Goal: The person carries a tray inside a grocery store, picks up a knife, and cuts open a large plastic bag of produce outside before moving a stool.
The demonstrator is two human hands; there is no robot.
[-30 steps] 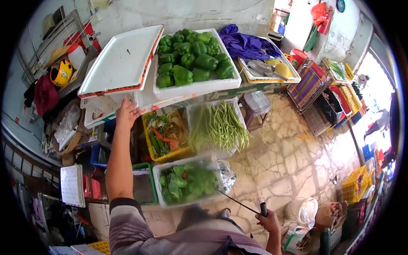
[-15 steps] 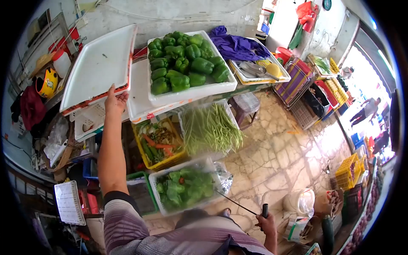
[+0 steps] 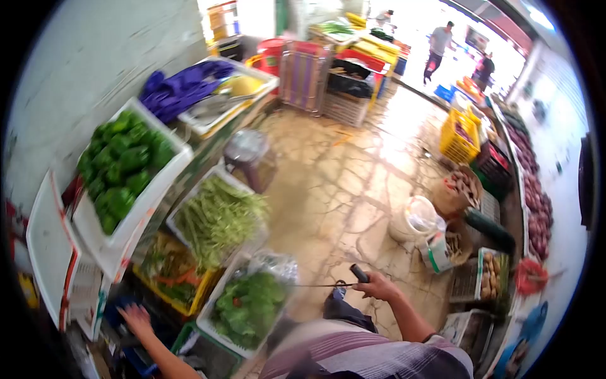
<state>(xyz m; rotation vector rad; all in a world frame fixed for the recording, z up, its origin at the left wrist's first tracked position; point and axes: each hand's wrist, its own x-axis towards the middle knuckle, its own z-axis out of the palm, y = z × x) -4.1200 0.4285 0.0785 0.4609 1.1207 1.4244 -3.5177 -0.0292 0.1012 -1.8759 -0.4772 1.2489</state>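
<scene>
A thin, black-handled rod juts leftward from the right hand.

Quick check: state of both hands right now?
Left hand: open, holding nothing visible.
Right hand: closed, holding a thin dark rod with dark cylindrical handle.

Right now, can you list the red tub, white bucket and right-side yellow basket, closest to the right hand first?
1. White bucket: ahead-right of the right hand.
2. Yellow basket: farther along the right side.
3. Red tub: far back, left.
</scene>
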